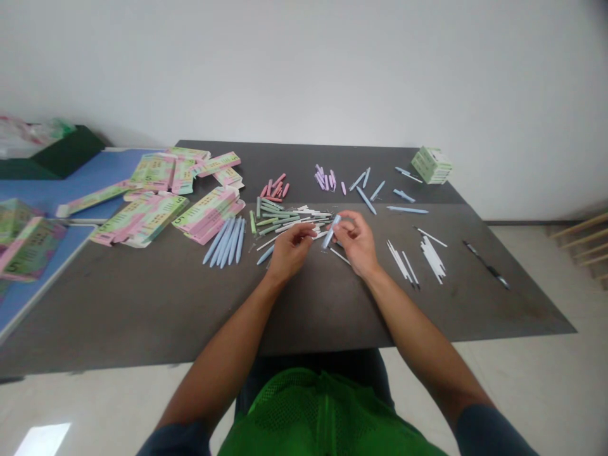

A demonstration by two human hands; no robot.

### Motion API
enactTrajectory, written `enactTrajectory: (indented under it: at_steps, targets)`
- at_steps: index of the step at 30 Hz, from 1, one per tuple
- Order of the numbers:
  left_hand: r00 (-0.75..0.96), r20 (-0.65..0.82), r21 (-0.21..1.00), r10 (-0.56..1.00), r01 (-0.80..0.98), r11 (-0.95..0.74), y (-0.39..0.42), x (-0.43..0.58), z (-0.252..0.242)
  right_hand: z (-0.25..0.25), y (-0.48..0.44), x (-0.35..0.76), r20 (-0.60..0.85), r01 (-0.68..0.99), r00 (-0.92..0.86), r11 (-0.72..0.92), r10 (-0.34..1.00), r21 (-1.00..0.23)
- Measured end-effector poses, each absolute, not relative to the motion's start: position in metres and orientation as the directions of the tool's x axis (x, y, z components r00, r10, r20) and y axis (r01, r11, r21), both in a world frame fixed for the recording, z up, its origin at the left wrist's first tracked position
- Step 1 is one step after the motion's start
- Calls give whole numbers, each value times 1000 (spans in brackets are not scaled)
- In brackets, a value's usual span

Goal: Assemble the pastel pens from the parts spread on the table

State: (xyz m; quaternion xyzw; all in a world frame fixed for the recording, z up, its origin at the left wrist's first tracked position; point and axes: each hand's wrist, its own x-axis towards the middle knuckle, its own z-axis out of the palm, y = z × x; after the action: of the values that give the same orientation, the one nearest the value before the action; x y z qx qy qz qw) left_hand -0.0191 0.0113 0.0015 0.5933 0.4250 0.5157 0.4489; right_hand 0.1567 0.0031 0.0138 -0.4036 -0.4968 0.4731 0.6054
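My right hand pinches a light blue pen barrel between thumb and fingers, tilted over the middle of the table. Just left of it, my left hand has its thumb and fingertips drawn together; whatever may be in them is too small to make out. Beneath and behind both hands lies a loose pile of white refills and green pen barrels. A row of light blue pen barrels lies left of my left hand. To the right of my right hand are white refills in small groups.
Pink pen parts, purple pen parts and more blue pen parts lie farther back. Green-and-pink cartons are heaped at left. A small green box stands back right; a black pen lies near the right edge.
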Motion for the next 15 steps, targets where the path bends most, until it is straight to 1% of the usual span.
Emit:
enactTrajectory:
  at_steps: [2,5,9,12,15]
  targets:
    - [126,201,979,971,10,-204,11,-18,2,14,4,157,200,-222,104,219,974,-950]
    - [188,161,987,969,-52,-154,10,-17,4,11,7,157,109,-284,132,143,985,-948]
    - [259,202,979,945,-78,-188,6,-14,6,8,10,158,-51,-347,130,-2,990,-938]
    - [291,247,969,924,-55,-242,4,-13,5,9,9,156,-134,-367,74,-98,988,-925]
    - [276,279,959,920,-33,-281,3,-14,3,9,5,154,-191,-353,-45,-194,981,-915]
